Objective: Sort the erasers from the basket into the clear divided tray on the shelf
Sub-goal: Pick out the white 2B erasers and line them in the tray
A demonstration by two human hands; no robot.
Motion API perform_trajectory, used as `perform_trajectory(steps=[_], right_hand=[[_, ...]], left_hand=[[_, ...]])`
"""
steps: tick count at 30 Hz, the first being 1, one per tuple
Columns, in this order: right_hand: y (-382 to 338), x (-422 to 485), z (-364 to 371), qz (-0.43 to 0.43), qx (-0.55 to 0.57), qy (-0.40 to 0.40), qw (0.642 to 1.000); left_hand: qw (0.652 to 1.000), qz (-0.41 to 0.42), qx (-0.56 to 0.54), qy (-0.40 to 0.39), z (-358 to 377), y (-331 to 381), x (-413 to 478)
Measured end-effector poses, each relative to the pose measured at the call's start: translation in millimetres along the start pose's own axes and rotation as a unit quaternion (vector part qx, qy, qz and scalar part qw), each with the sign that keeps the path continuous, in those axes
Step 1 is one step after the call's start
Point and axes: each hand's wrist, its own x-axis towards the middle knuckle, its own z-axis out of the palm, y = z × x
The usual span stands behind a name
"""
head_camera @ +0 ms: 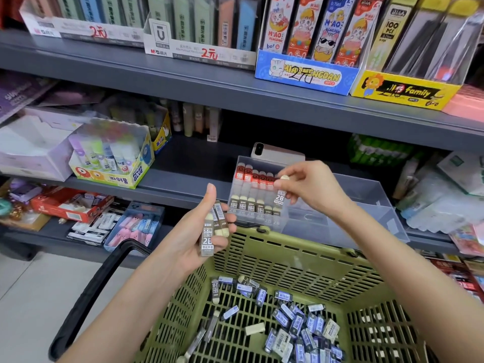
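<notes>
Grey store shelf (183,176) carries the clear tray (366,195). Its left compartment holds a red row (255,176) behind a brown row (251,205). Green basket (288,247) below holds loose erasers (296,326). My left grip (190,237) clasps a 2B stack (208,239). My right grip (309,189) pinches one eraser (279,199) above the brown row.

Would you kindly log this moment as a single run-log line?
left hand: holds 2B erasers | right hand: pinches 2B eraser at clear divided tray | basket: many loose erasers inside
</notes>
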Motion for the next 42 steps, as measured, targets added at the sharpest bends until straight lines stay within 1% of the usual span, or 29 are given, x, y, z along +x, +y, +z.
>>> perform_trajectory(steps=[4,6,7,13,15,18,19,21,25,27,28,29,30,31,32,33,34,36,37,38,39,41,42], right_hand=[[10.6,7.4,9.1,-0.015,-0.114,-0.076,0.99],[10.5,8.8,13.5,-0.035,-0.183,-0.073,0.98],[10.7,8.8,15.5,-0.04,-0.2,-0.064,0.977],[23.6,4.0,21.9,-0.003,-0.145,-0.028,0.989],[30.4,2.6,24.4,-0.019,-0.152,0.0,0.988],[38.4,3.7,32.4,-0.061,-0.252,0.047,0.965],[39.4,4.4,34.8,-0.069,-0.281,0.051,0.956],[40.3,6.1,37.5,-0.079,-0.326,0.039,0.941],[38.3,9.8,36.6,-0.094,-0.41,-0.013,0.907],[31.8,6.4,33.8,-0.116,-0.441,-0.013,0.89],[27.3,2.2,33.0,-0.135,-0.435,0.003,0.89],[21.7,-3.7,33.2,-0.156,-0.392,0.027,0.906],[13.8,-10.8,34.1,-0.175,-0.311,0.043,0.933],[3.4,-18.4,35.5,-0.188,-0.21,0.039,0.959],[-7.6,-25.4,37.2,-0.199,-0.134,0.016,0.971],[-17.5,-31.0,39.3,-0.207,-0.108,-0.014,0.972],[-24.0,-34.1,42.3,-0.212,-0.121,-0.044,0.969],[-30.1,-34.1,46.8,-0.203,-0.193,-0.092,0.956],[-31.1,-32.6,47.8,-0.194,-0.207,-0.109,0.953],[-32.0,-31.1,47.6,-0.186,-0.188,-0.122,0.957],[-32.4,-29.6,46.5,-0.176,-0.145,-0.132,0.965],[-32.5,-28.6,41.5,-0.136,-0.021,-0.152,0.979],[-31.5,-28.6,37.9,-0.107,0.044,-0.165,0.979]], left_hand=[[1.0,0.002,0.0,0.003,0.3,-0.4,1.9],[1.0,0.003,-0.001,0.004,-0.2,-0.4,2.8],[1.0,0.003,-0.002,0.005,-0.7,-0.4,3.0],[1.0,0.002,-0.004,0.004,-3.8,0.0,4.9],[1.0,0.0,-0.005,0.005,-3.8,-0.4,5.0],[1.0,-0.001,-0.004,0.005,-3.6,-1.3,5.1],[1.0,-0.001,-0.004,0.003,-3.6,-1.6,5.1],[1.0,-0.002,-0.004,0.0,-3.7,-2.1,5.5],[1.0,-0.006,-0.006,-0.004,-3.5,-3.6,6.8],[1.0,-0.008,-0.008,-0.013,-2.6,-4.1,7.0],[1.0,-0.009,-0.009,-0.017,-2.0,-4.2,7.2],[1.0,-0.011,-0.009,-0.02,-1.3,-4.3,7.6],[1.0,-0.012,-0.008,-0.021,-0.4,-4.4,8.0],[1.0,-0.013,-0.007,-0.022,0.4,-4.6,8.4],[1.0,-0.014,-0.003,-0.023,1.4,-5.1,8.5],[1.0,-0.016,0.002,-0.024,2.3,-5.5,8.4],[0.999,-0.02,0.007,-0.029,3.3,-6.0,7.8],[0.999,-0.027,0.012,-0.039,4.3,-6.2,5.8],[0.998,-0.03,0.02,-0.044,4.1,-6.0,5.1],[0.998,-0.032,0.034,-0.05,3.7,-5.7,4.3],[0.997,-0.033,0.049,-0.055,3.5,-5.5,3.9],[0.996,-0.03,0.069,-0.055,3.0,-5.1,4.1],[0.996,-0.027,0.072,-0.051,3.1,-4.5,4.3]])
